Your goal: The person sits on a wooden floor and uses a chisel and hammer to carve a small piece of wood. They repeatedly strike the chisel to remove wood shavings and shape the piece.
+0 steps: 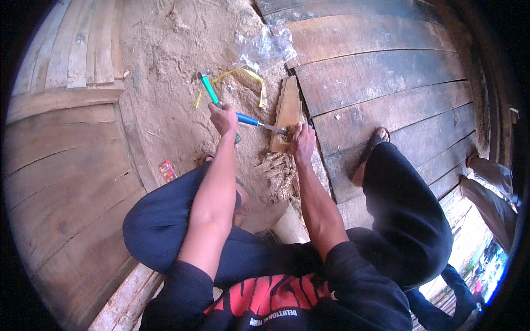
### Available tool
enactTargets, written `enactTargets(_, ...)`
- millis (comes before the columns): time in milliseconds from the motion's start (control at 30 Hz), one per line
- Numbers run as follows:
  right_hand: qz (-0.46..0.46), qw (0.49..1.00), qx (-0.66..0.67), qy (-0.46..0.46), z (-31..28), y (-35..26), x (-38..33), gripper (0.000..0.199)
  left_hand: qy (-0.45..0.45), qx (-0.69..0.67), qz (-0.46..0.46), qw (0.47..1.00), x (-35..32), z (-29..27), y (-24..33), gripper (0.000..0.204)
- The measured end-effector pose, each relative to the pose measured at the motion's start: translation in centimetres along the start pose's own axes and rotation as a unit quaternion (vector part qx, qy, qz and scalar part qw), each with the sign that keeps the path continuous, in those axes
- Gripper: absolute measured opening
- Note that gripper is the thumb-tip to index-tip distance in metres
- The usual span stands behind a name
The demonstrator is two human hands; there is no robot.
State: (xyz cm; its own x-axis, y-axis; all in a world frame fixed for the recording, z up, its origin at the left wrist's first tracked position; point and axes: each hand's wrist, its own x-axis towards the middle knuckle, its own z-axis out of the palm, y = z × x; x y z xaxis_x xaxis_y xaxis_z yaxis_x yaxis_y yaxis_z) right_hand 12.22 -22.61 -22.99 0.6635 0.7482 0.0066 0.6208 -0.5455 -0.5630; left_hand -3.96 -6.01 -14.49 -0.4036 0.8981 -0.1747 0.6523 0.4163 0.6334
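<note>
My left hand (223, 119) is closed around a hammer (207, 87) with a green handle, its metal head pointing up and away. A chisel (247, 119) with a blue handle runs rightward from that same hand; whether the fingers also grip it I cannot tell. Its blade reaches a tapered piece of wood (289, 105) with a notched left edge. On the near end of this wood, by the chisel's tip, my right hand (303, 142) presses with bent fingers. What lies under those fingers is partly hidden. Wood chips (276, 167) are scattered just below the piece.
Wooden planks (381, 71) form a platform on the right; more boards (66, 165) lie left. A yellow strap (234, 71) and clear plastic sheet (265, 48) rest on the sandy ground (165, 60). A small red packet (167, 170) sits near my left knee. Another person's legs (488, 190) show far right.
</note>
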Motion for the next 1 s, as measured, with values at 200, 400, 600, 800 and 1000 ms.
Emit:
enactTargets(200, 0.006, 0.999, 0.035, 0.005, 0.0, -0.9, 0.4, 0.032, -0.029, 0.013, 0.005, 0.999, 2.4, 0.8, -3.0, 0.029)
enactTargets(400, -0.005, 0.998, 0.068, -0.003, -0.3, -0.9, 0.6, 0.033, -0.031, 0.008, 0.012, 0.999, 3.4, 1.9, -5.9, 0.029)
enactTargets(600, 0.037, 0.998, 0.043, -0.027, -0.6, -1.4, -0.1, 0.040, -0.056, -0.025, -0.099, 0.993, 3.8, 2.1, -5.7, 0.030)
enactTargets(800, 0.031, 0.997, 0.072, -0.019, -0.1, -1.6, 0.2, 0.035, -0.095, 0.021, -0.114, 0.989, 4.0, 0.7, -5.6, 0.033)
enactTargets(1000, 0.032, 0.990, 0.129, -0.039, -3.7, -0.5, -2.0, 0.031, -0.313, -0.160, -0.117, 0.929, 0.7, -3.5, -2.8, 0.031)
